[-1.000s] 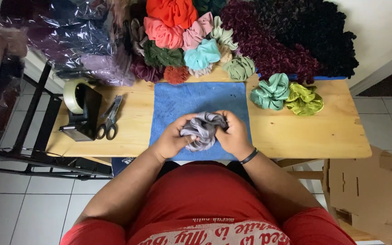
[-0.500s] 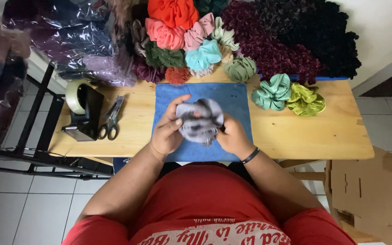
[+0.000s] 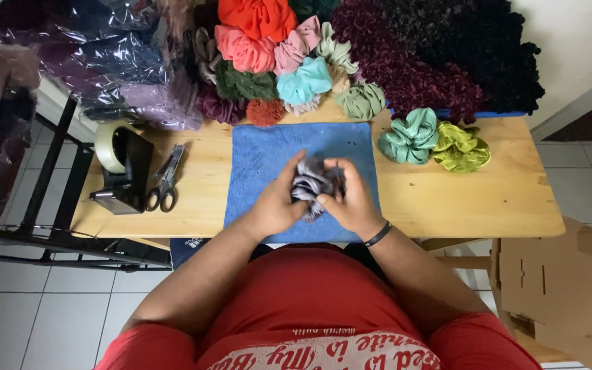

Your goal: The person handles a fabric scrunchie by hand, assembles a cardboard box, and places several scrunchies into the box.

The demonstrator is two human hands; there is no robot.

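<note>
Head view, the only one. The person stands at a wooden table (image 3: 488, 199). Both hands meet over a blue cloth (image 3: 268, 154) spread at its centre. The left hand (image 3: 277, 205) and the right hand (image 3: 351, 202) each have a clenched grip on a grey scrunchie (image 3: 310, 183), held just above the cloth. Fingers cover most of it, so its full shape cannot be made out. A dark band sits on the right wrist.

Left of the cloth lie scissors (image 3: 166, 179) and a tape dispenser (image 3: 123, 168), the latter close to the table edge. Right of the cloth, touching each other, are a teal scrunchie (image 3: 411, 136) and a lime scrunchie (image 3: 460, 147). A heap of coloured scrunchies (image 3: 275, 55) fills the far edge, cut off at the top. Plastic-wrapped bundles (image 3: 90, 48) at far left are too glossy to identify. Cardboard (image 3: 556, 288) is partly cut off at lower right.
</note>
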